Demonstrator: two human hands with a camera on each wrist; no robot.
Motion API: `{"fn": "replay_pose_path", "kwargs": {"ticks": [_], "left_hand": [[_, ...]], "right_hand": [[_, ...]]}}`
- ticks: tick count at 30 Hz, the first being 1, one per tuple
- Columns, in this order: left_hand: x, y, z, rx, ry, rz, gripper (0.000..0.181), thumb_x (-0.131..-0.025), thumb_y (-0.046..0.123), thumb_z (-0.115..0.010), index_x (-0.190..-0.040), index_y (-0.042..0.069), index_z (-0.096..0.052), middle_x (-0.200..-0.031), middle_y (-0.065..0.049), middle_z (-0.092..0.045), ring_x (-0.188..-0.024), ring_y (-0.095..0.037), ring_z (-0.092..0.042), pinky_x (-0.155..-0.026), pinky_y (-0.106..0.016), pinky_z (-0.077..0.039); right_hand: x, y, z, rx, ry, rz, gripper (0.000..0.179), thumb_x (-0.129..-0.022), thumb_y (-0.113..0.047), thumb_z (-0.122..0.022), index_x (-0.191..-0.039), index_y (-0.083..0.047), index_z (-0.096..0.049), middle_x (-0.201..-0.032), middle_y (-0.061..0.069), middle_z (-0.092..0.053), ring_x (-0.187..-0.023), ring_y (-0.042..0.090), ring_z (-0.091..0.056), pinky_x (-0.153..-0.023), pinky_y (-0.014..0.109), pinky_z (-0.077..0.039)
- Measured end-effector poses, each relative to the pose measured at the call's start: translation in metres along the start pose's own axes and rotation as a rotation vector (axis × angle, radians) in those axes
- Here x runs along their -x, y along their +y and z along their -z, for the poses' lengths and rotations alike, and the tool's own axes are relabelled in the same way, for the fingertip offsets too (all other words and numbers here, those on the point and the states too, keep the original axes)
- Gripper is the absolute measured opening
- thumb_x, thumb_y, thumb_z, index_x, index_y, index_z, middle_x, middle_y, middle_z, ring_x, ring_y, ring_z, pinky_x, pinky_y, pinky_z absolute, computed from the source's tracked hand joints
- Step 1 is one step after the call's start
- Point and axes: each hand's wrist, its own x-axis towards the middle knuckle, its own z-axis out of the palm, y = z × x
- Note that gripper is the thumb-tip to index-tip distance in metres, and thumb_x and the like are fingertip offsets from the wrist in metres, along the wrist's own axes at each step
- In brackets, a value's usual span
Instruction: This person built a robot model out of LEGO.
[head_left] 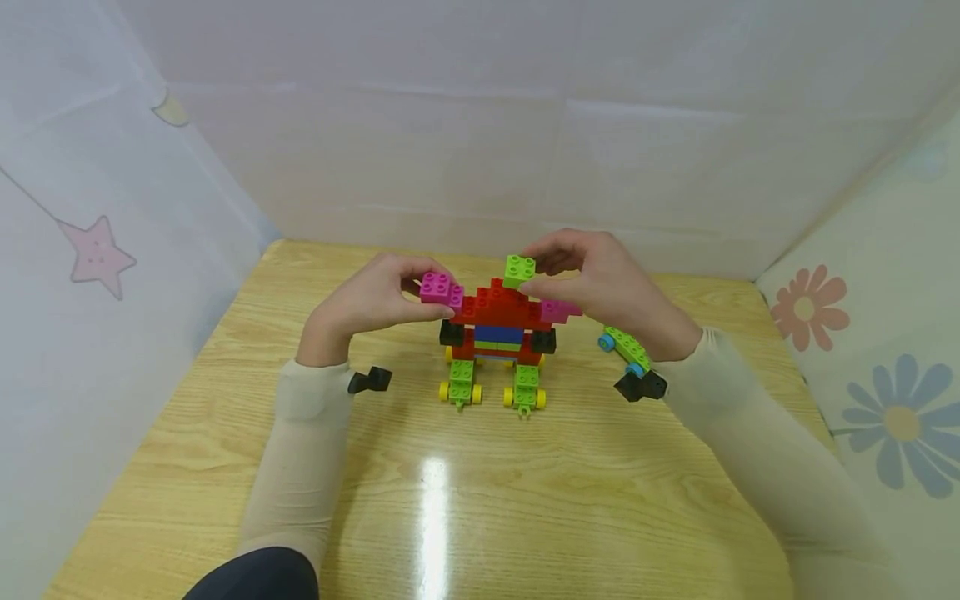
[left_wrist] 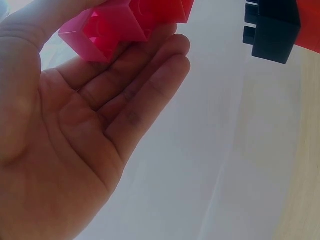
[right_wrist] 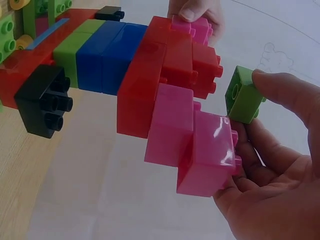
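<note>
A toy-brick figure [head_left: 498, 312] stands at the back of the table, with red bricks [right_wrist: 141, 75] on top, blue and lime layers below and a black brick [right_wrist: 45, 100] at each side. Its two lime feet have yellow wheels. My left hand [head_left: 372, 297] grips the pink bricks [head_left: 437, 288] on the figure's left end, thumb in front, fingers behind. Between thumb and fingertips, my right hand [head_left: 603, 271] pinches a lime green brick [right_wrist: 242, 95]. In the right wrist view, a gap separates that brick from the red top. More pink bricks [right_wrist: 187, 140] step out from the right end.
A lime green wheeled base [head_left: 628, 348] with blue wheels lies to the right, partly hidden by my right forearm. Pale cloth walls [head_left: 480, 167] close in the wooden table [head_left: 480, 500] at the back and sides. Black camera mounts stick out from both wrists.
</note>
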Motion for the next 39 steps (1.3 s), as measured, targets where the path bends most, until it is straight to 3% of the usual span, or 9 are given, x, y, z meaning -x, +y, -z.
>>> {"fn": "replay_pose_path", "kwargs": {"ticks": [8, 25, 33, 39], "left_hand": [[-0.002, -0.001, -0.001, 0.004, -0.005, -0.005, 0.033, -0.095, 0.027, -0.091, -0.125, 0.018, -0.08, -0.114, 0.001, -0.081, -0.101, -0.019, -0.075, -0.094, -0.04, -0.065], [-0.002, 0.0, 0.0, 0.011, -0.013, 0.005, 0.033, -0.095, 0.027, -0.091, -0.126, 0.018, -0.08, -0.113, 0.001, -0.08, -0.099, -0.021, -0.074, -0.092, -0.043, -0.065], [-0.003, 0.004, -0.001, -0.021, 0.041, -0.027, 0.04, -0.095, 0.03, -0.09, -0.131, 0.017, -0.079, -0.123, 0.001, -0.081, -0.11, -0.022, -0.073, -0.103, -0.047, -0.061], [-0.005, 0.017, -0.01, 0.02, 0.12, -0.023, 0.038, -0.097, 0.037, -0.09, -0.129, 0.02, -0.08, -0.128, 0.003, -0.081, -0.112, -0.02, -0.073, -0.099, -0.044, -0.061]], "right_hand": [[-0.01, 0.003, -0.007, 0.05, -0.029, 0.009, 0.04, -0.099, -0.03, -0.086, -0.137, -0.019, -0.078, -0.132, 0.003, -0.076, -0.121, 0.025, -0.067, -0.11, 0.049, -0.055], [-0.011, 0.001, -0.01, 0.062, -0.051, 0.002, 0.039, -0.099, -0.03, -0.087, -0.137, -0.022, -0.079, -0.133, 0.0, -0.074, -0.122, 0.024, -0.065, -0.109, 0.05, -0.056], [-0.012, 0.001, -0.009, 0.084, -0.054, 0.005, 0.04, -0.098, -0.03, -0.088, -0.136, -0.022, -0.08, -0.132, 0.0, -0.075, -0.122, 0.024, -0.067, -0.11, 0.051, -0.056], [-0.014, 0.0, -0.009, 0.106, -0.055, 0.015, 0.039, -0.096, -0.03, -0.09, -0.134, -0.023, -0.081, -0.129, -0.001, -0.076, -0.119, 0.023, -0.067, -0.109, 0.051, -0.056]]}}
